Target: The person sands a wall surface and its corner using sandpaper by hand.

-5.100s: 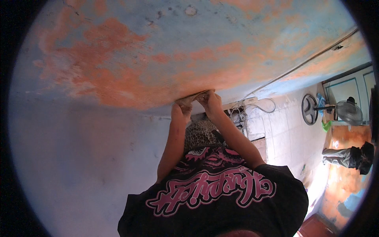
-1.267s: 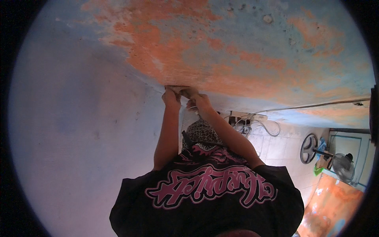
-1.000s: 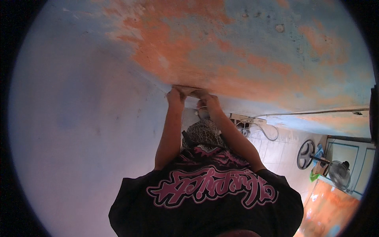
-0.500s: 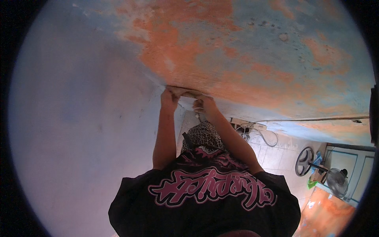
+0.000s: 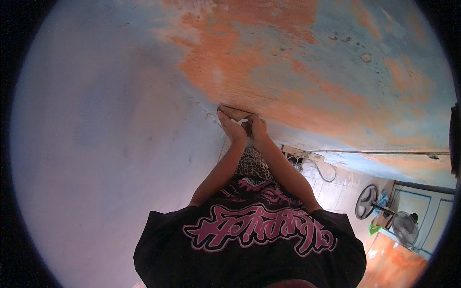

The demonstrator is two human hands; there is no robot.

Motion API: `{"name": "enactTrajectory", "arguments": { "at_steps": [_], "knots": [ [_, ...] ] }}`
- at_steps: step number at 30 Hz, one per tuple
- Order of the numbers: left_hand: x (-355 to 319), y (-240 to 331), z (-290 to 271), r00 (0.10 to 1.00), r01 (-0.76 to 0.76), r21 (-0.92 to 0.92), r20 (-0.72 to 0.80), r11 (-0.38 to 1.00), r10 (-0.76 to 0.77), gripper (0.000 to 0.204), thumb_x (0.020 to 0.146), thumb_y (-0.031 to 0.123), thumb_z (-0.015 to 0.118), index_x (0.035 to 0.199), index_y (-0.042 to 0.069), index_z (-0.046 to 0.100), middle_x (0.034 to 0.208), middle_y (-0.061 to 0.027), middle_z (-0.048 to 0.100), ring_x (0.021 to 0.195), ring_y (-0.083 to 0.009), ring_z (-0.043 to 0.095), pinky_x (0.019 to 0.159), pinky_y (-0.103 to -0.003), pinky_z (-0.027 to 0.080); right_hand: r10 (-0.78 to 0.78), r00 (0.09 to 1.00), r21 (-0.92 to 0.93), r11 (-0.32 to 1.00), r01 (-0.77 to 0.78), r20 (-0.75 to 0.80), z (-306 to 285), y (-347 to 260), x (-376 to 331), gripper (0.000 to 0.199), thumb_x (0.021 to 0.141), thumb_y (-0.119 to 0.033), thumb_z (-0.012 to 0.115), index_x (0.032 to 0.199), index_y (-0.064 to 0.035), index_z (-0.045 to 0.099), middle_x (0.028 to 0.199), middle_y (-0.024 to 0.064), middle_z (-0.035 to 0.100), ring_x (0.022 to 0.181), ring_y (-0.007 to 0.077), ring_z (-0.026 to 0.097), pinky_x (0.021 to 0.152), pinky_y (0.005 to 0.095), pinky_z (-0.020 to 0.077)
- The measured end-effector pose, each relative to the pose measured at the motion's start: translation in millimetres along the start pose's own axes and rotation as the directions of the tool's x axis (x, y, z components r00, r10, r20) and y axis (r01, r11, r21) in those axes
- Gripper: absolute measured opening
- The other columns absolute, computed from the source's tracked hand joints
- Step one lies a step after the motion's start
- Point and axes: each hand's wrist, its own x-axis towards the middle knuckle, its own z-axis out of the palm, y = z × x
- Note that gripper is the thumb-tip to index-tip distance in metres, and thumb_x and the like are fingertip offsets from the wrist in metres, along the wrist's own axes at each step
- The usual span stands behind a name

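Against the foot of the patchy orange and blue wall (image 5: 269,72), close to the corner, I hold a small brown sheet (image 5: 234,112), bent or folded, its material unclear. My left hand (image 5: 232,128) is closed on its left end, palm turned inward. At the other end my right hand (image 5: 258,127) pinches the sheet with curled fingers. A white strip shows between the hands; whether it is the sheet's underside I cannot tell. Both forearms come up from my black shirt with pink lettering (image 5: 259,228), and patterned cloth (image 5: 253,164) lies below the hands.
A plain pale bluish wall (image 5: 105,144) rises on the left. To the right are a power strip (image 5: 313,156) with loose cables (image 5: 331,175), a thin cable along the wall, a stand fan (image 5: 406,228), a pale door (image 5: 434,206) and an orange surface (image 5: 396,264).
My left hand has shifted right, nearer the right hand, and turned its palm inward. The brown sheet has moved right from the corner and looks more sharply bent.
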Motion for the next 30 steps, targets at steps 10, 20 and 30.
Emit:
{"name": "enactTrajectory", "arguments": {
  "at_steps": [10, 20, 30],
  "knots": [
    [19, -11, -19, 0.900, -0.405, 0.637, 0.151, 0.656, 0.408, 0.044, 0.087, 0.033, 0.030, 0.099, -0.007, 0.046, 0.098, -0.0211, 0.050, 0.086, -0.0299, 0.051, 0.075, -0.037, 0.039, -0.035, 0.998, -0.080, 0.996, 0.038, 0.043, -8, 23, -1, 0.024, 0.079, -0.021, 0.045, 0.085, 0.0008, 0.054, 0.072, 0.0084, 0.054, 0.061, 0.0167, 0.053, 0.052, 0.0291, 0.0429],
    [20, -3, -12, 0.915, -0.401, 0.577, 0.220, 0.711, 0.338, 0.037, 0.087, 0.026, 0.032, 0.098, -0.007, 0.045, 0.094, -0.0169, 0.051, 0.082, -0.0252, 0.048, 0.073, -0.034, 0.039, -0.245, 0.963, -0.302, 0.915, 0.268, 0.114, -18, 48, 14, 0.027, 0.081, -0.020, 0.043, 0.080, 0.0042, 0.054, 0.068, 0.0076, 0.053, 0.055, 0.0139, 0.048, 0.047, 0.0267, 0.0385],
    [18, 10, -2, 0.968, -0.214, 0.473, -0.013, 0.855, 0.250, 0.038, 0.087, 0.021, 0.027, 0.105, -0.009, 0.043, 0.102, -0.0244, 0.047, 0.096, -0.0348, 0.045, 0.082, -0.035, 0.035, -0.380, 0.904, -0.357, 0.831, 0.426, 0.195, -17, 53, 25, 0.024, 0.081, -0.018, 0.040, 0.078, 0.0027, 0.051, 0.070, 0.0063, 0.052, 0.059, 0.0121, 0.047, 0.051, 0.0269, 0.0374]
  ]
}}
